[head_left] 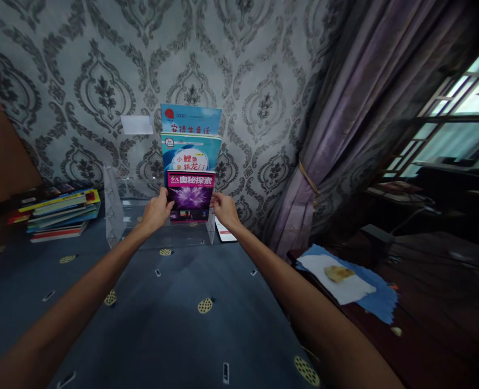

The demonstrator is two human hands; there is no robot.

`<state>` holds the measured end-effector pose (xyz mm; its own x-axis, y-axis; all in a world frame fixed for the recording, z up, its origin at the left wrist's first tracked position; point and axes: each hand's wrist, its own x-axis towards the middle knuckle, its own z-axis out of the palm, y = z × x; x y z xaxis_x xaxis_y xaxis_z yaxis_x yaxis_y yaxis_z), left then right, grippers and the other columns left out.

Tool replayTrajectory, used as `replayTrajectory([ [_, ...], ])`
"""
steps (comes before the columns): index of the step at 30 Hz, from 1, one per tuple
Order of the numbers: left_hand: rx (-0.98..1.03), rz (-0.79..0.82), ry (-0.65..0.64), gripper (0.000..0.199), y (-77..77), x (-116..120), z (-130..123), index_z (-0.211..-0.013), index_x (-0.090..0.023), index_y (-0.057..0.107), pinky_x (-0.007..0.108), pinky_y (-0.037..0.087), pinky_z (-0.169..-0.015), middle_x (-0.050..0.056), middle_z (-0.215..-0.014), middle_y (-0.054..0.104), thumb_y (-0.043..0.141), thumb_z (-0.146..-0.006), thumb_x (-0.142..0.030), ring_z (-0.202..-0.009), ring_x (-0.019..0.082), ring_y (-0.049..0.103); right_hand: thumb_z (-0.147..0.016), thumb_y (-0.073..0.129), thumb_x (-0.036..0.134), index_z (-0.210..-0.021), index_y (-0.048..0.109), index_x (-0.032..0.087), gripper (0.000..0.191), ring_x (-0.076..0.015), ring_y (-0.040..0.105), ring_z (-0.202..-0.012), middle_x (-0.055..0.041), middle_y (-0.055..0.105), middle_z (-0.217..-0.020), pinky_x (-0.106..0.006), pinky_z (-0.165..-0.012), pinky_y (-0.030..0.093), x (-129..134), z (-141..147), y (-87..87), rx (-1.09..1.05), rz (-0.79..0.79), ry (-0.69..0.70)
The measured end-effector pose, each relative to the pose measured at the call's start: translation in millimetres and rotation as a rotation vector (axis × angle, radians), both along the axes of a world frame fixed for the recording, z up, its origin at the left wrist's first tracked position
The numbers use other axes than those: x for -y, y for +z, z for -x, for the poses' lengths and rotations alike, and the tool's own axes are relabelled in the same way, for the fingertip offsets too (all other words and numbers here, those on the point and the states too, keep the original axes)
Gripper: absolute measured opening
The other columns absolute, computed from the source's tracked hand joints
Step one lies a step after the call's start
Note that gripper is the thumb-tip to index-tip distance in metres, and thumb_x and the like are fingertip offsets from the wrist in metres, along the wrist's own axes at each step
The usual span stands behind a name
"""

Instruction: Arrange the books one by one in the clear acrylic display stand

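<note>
Left hand [157, 212]: fingers closed on the left edge of the magazine [190, 195], thumb on the front cover, other fingers wrapped behind. Right hand [224, 209]: fingers closed on the right edge of the same magazine, thumb forward, remaining fingers hidden behind the cover. Both hands grip at about mid-height of the cover.

Magazine: pink title band on top, purple burst picture below. It stands upright, front cover facing the camera, long axis vertical, title edge toward 12 o'clock. Its lower edge sits at the front tier of the clear rack [118, 213]; whether it is fully seated there cannot be told.

Rack contents: two more books stand in the tiers behind the magazine, stepped upward toward 12 o'clock. The teal book [191, 151] is directly behind; the blue book [191, 119] is behind that and highest. Both are upright, covers forward. The left half of the rack, at 9 o'clock from the magazine, shows only its transparent walls and shelves.

Surroundings: the rack stands on a dark blue tablecloth [170, 329] against patterned wallpaper. A stack of books [59, 213] lies flat at 9 o'clock from the rack, well apart from the hands. A white card [225, 231] lies just beside the rack at 4 o'clock from the right hand. At 4 o'clock, further off, a blue cloth [379, 305] with a white sheet [337, 278] on it. Purple curtain [345, 135] at 2 o'clock.
</note>
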<state>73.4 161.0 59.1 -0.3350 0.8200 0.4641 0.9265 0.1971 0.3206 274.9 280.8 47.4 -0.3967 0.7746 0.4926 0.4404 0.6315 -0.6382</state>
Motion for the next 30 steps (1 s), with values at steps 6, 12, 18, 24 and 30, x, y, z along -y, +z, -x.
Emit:
replayTrajectory([
  [6, -0.003, 0.019, -0.006, 0.031, 2.6, 2.9, 0.6, -0.124, -0.016, 0.046, 0.036, 0.051, -0.081, 0.012, -0.097, 0.072, 0.051, -0.096, -0.029, -0.094, 0.029, 0.070, -0.085, 0.044, 0.008, -0.121, 0.068, 0.013, 0.044, -0.0224, 0.074, -0.091, -0.0091, 0.078, -0.094, -0.039, -0.091, 0.057, -1.8, 0.2, -2.6, -0.035, 0.001, 0.002],
  [12, -0.008, 0.030, -0.006, 0.031, 3.8, 9.0, -1.5, -0.125, -0.017, 0.047, 0.036, 0.050, -0.081, 0.011, -0.096, 0.073, 0.048, -0.098, -0.033, -0.095, 0.029, 0.070, -0.086, 0.048, 0.011, -0.116, 0.071, 0.014, 0.038, -0.0239, 0.073, -0.093, -0.0083, 0.077, -0.091, -0.038, -0.090, 0.056, 1.5, -2.7, 0.7, -0.045, -0.005, -0.026],
  [18, -0.030, 0.045, 0.016, 0.030, 5.8, 15.9, -8.0, -0.121, -0.018, 0.049, 0.037, 0.049, -0.080, 0.013, -0.100, 0.073, 0.040, -0.101, -0.038, -0.097, 0.032, 0.071, -0.087, 0.050, 0.015, -0.112, 0.073, 0.016, 0.034, -0.0233, 0.072, -0.091, -0.0070, 0.077, -0.089, -0.034, -0.086, 0.056, 7.6, -6.8, 4.0, -0.053, -0.010, -0.024],
  [24, -0.022, 0.049, 0.052, 0.033, 11.1, 13.4, -9.0, -0.120, -0.019, 0.052, 0.038, 0.048, -0.080, 0.016, -0.101, 0.074, 0.031, -0.103, -0.039, -0.098, 0.035, 0.070, -0.090, 0.047, 0.020, -0.097, 0.075, 0.017, 0.029, -0.0221, 0.071, -0.082, -0.0044, 0.074, -0.078, -0.033, -0.079, 0.057, 5.5, -2.8, 10.6, -0.078, -0.004, -0.009],
  [30, 0.011, 0.023, 0.090, 0.036, 13.6, 4.0, -3.9, -0.119, -0.020, 0.055, 0.037, 0.048, -0.079, 0.015, -0.104, 0.074, 0.031, -0.104, -0.042, -0.100, 0.033, 0.069, -0.087, 0.047, 0.019, -0.099, 0.072, 0.014, 0.028, -0.0204, 0.072, -0.075, -0.0054, 0.074, -0.080, -0.034, -0.078, 0.058, -3.4, 5.1, 16.9, -0.129, 0.023, -0.015],
])
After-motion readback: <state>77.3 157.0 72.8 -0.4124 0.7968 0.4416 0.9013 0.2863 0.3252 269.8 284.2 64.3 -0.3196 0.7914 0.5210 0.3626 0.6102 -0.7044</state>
